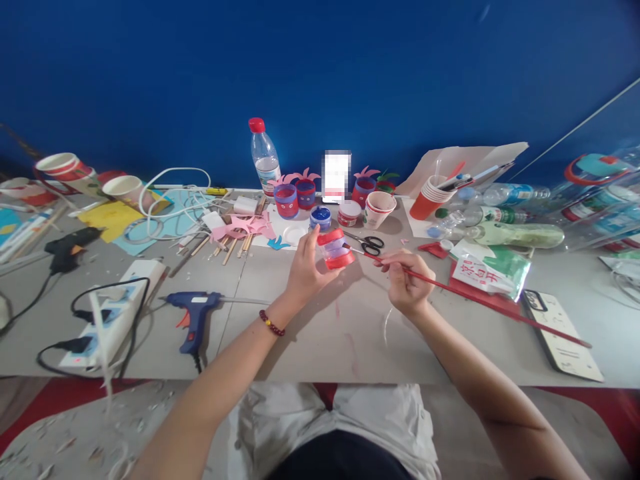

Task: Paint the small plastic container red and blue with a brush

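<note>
My left hand (pixel 311 265) grips a small cup-like piece (pixel 334 248) banded in red and purple, tilted on its side above the table. A long red paintbrush (pixel 465 291) is pinched in my right hand (pixel 409 280), and its tip meets or nearly meets the piece's right side. Just behind are a blue paint jar (pixel 321 218), a red paint jar (pixel 349 213) and a white paper cup (pixel 379 210). Black-handled scissors (pixel 371 245) lie between the jars and my right hand. Finished-looking painted cups (pixel 287 201) with paper fringes stand at the back.
A blue glue gun (pixel 193 317) and a power strip (pixel 115 313) with cords lie left. Pink paper scraps (pixel 243 228) and sticks sit beyond. At right are plastic bottles (pixel 515 235), stacked red cups (pixel 433 198) and a phone (pixel 565 337). A bottle (pixel 265 160) stands by the blue wall.
</note>
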`<move>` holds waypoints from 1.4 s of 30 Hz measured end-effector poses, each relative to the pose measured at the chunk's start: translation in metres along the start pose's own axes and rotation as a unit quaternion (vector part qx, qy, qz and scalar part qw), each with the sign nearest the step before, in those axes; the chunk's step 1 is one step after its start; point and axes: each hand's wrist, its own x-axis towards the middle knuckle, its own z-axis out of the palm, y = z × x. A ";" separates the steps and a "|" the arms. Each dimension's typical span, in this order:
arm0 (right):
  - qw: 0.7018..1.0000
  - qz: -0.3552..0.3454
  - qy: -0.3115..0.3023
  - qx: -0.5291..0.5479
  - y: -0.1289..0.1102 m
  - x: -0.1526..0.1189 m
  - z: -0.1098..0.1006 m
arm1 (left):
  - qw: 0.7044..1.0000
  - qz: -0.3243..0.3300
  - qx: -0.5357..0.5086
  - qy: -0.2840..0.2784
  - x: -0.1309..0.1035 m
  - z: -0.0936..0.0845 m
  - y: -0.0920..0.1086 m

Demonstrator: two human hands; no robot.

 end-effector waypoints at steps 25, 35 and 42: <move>0.970 0.196 -0.113 0.091 0.000 0.006 0.011 | 0.998 0.068 0.010 -0.008 0.001 -0.004 0.003; 0.979 0.186 -0.061 0.051 0.010 0.015 0.000 | 0.999 0.043 0.009 -0.018 0.001 -0.007 0.000; 0.978 0.178 -0.052 0.097 0.013 0.009 0.001 | 0.998 0.060 0.005 -0.011 0.002 -0.007 0.000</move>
